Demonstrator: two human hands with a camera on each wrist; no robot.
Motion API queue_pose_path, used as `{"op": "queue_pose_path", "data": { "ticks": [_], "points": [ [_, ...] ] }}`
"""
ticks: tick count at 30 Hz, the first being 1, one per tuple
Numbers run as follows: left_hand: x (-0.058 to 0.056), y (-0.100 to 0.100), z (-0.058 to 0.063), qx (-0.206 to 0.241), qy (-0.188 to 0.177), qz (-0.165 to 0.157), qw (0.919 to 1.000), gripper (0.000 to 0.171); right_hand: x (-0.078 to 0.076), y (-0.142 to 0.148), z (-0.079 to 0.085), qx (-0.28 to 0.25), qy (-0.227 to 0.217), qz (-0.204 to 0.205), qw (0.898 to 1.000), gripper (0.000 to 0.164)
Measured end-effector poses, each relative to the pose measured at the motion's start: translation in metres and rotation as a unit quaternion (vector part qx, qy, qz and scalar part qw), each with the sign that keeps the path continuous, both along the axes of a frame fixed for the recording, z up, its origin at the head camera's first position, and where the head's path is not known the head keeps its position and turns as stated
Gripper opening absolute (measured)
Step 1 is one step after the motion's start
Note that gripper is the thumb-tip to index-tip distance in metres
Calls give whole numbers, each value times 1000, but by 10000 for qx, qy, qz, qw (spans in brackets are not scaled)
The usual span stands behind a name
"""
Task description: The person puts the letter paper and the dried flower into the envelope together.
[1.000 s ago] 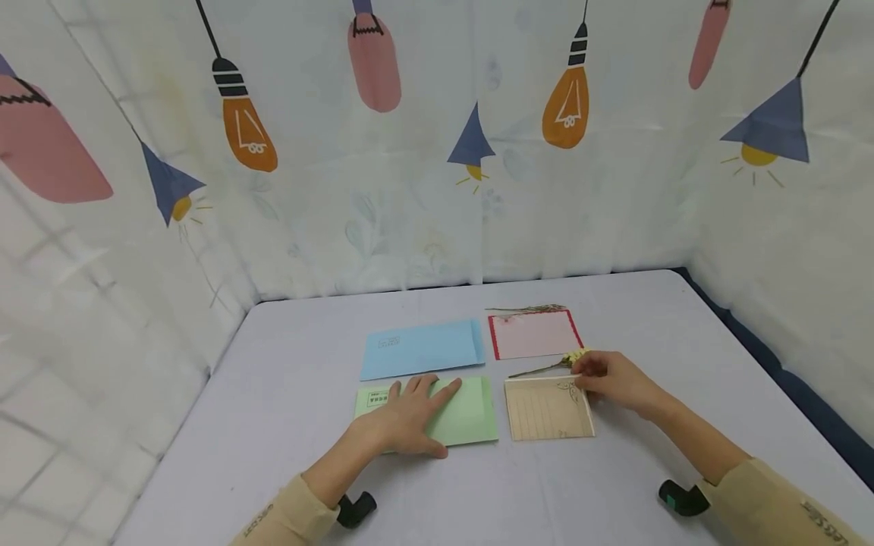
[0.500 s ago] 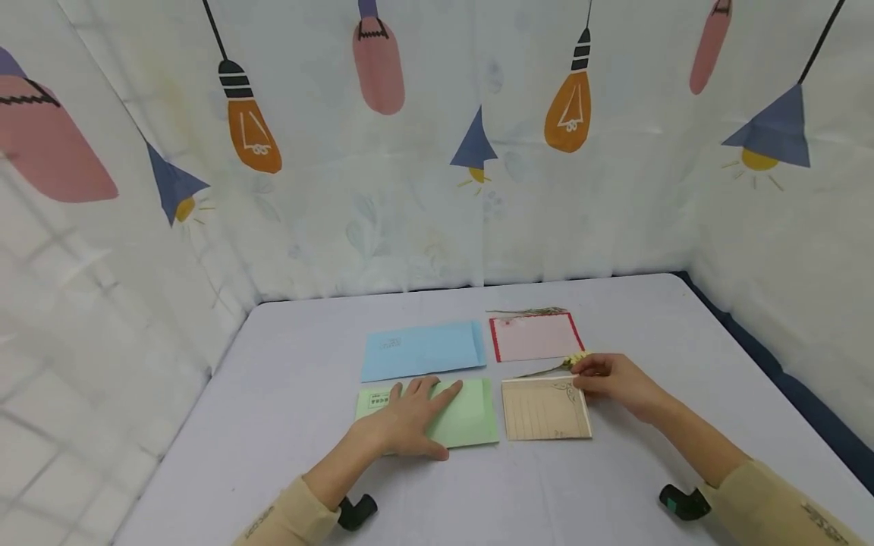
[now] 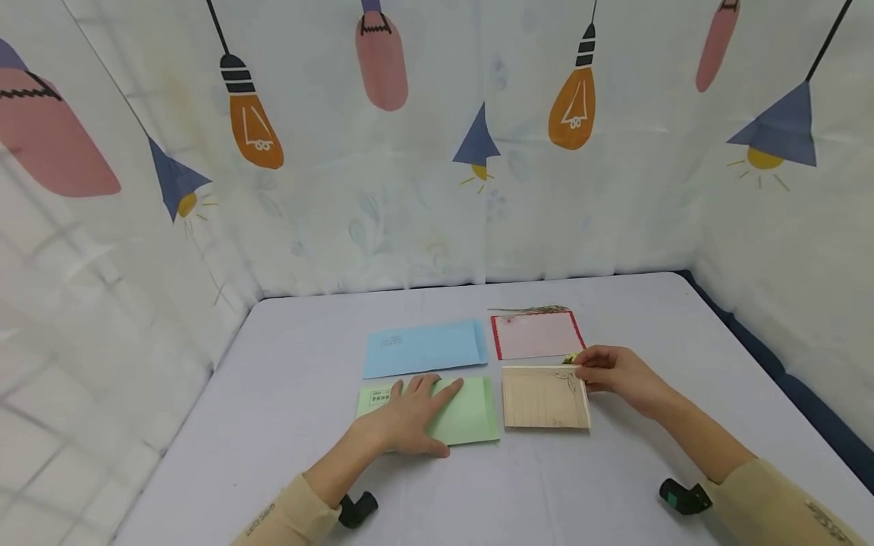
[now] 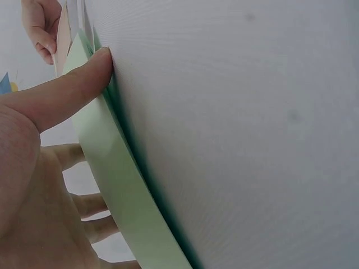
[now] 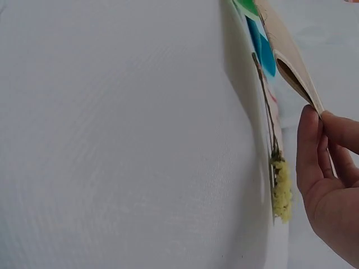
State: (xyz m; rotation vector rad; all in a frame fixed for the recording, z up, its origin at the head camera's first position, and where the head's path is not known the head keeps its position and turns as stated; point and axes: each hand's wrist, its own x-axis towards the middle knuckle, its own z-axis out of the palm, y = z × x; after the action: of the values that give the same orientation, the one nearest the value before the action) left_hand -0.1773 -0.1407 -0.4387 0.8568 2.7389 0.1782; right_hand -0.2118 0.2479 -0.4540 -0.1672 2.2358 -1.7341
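My left hand (image 3: 408, 418) rests with spread fingers on a green envelope (image 3: 473, 413) lying on the table. In the left wrist view its thumb (image 4: 78, 89) lies across the near edge of that envelope. My right hand (image 3: 617, 377) pinches the upper right corner of a beige folded letter paper (image 3: 542, 400) with printed lines, between thumb and fingers. The right wrist view has this paper raised off the table, its fold gaping. Below it lies a dried flower sprig (image 5: 282, 190) with a yellow head, mostly hidden by the paper in the head view.
A blue envelope (image 3: 425, 349) lies behind the green one. A pink card (image 3: 536, 336) with a red border is behind the beige paper, and a thin dried sprig (image 3: 542, 309) lies along its top edge. Patterned white curtains (image 3: 423, 250) stand around the table.
My right hand has lifted the beige paper off the table and slightly away from me, so it now covers most of the yellow flower sprig. The left hand has stayed on the green envelope.
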Motion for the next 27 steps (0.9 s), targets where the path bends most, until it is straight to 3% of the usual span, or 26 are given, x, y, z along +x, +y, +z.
{"op": "queue_pose_path", "data": {
  "ticks": [12,27],
  "points": [
    [0,1,2,33,2,10,10000,102,0,-14,-2,-320,-43,193,9993,34],
    [-2,-2,1,55,14,-31,10000,104,2,-29,-1,262,362,343,9984,26]
  ]
}}
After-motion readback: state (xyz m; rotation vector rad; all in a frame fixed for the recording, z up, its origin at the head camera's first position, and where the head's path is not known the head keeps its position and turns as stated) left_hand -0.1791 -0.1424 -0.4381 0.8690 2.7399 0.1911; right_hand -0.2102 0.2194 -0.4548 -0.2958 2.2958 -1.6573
